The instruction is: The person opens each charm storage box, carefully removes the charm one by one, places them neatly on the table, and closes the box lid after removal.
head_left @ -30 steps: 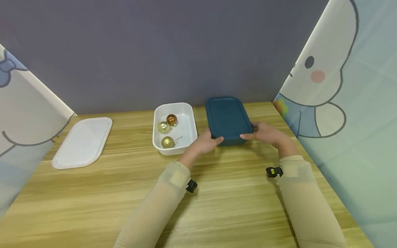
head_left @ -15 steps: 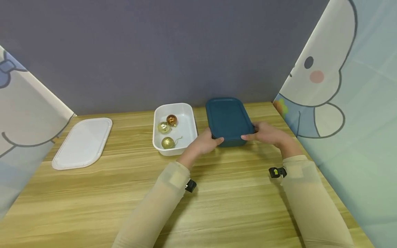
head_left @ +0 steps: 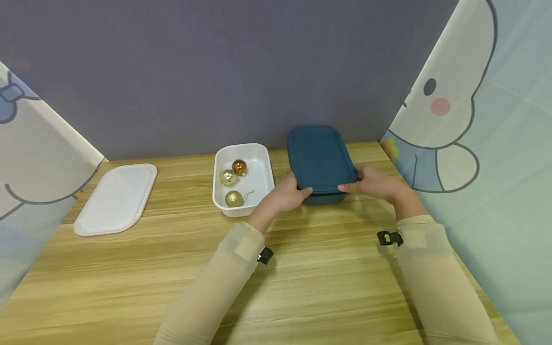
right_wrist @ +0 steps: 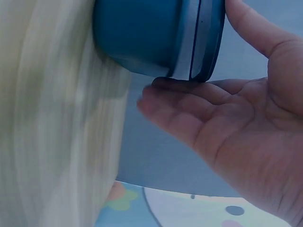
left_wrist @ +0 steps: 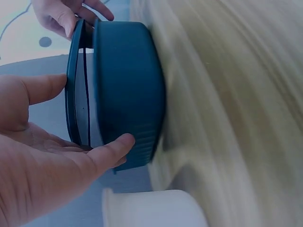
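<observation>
A dark teal box [head_left: 324,199] stands against the back wall, its matching lid [head_left: 320,155] raised slightly off the rim. My left hand [head_left: 282,194] grips the lid's left front corner, thumb on the edge. My right hand [head_left: 379,184] holds the opposite front corner the same way. In the left wrist view, a narrow gap shows between lid [left_wrist: 72,94] and box [left_wrist: 130,90], and two left fingers lie along the box's side. The right wrist view shows the right fingers [right_wrist: 189,101] under the lid's edge. What the box contains is hidden.
Left of the teal box, a white open container [head_left: 260,179] holds a copper bauble [head_left: 239,166], a shiny gold bauble [head_left: 228,177] and a glittery gold bauble [head_left: 234,198]. A white lid [head_left: 116,199] lies at the table's far left. A grey wall [head_left: 241,76] rises behind.
The teal lid has risen a little, its far edge moving up most, with both hands still on its front corners. The right forearm has shifted slightly right. The white container has not moved.
</observation>
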Motion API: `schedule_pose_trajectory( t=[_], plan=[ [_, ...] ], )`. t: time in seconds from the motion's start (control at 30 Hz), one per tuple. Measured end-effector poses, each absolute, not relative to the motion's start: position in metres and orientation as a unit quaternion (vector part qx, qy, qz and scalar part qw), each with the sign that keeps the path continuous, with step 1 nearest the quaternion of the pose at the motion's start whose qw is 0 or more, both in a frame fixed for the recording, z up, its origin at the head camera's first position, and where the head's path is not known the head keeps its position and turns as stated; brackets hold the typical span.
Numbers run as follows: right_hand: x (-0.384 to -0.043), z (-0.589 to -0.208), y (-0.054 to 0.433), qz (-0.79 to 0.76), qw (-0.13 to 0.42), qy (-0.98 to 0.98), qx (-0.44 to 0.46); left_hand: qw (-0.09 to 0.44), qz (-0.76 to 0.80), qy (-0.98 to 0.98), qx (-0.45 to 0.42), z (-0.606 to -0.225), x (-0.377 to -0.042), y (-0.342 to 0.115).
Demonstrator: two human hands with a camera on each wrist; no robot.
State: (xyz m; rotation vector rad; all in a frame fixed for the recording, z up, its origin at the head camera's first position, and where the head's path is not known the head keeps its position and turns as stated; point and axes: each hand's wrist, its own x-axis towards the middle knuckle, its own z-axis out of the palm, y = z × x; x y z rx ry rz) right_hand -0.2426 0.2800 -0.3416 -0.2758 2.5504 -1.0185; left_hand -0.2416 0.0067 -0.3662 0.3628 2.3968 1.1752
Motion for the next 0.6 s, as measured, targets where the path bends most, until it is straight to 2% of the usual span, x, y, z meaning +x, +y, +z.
schedule_pose_trajectory(
  t=[0.27,0.6],
  plan=[
    [-0.236,-0.323,0.278,-0.365,0.16,0.913,-0.081,0.204,0.4,0.882,0.141,-0.351,-0.241,0.01],
    [-0.231,-0.305,0.265,-0.391,0.098,0.91,-0.096,0.097,0.475,0.863,0.142,-0.334,-0.241,0.001]
  ],
)
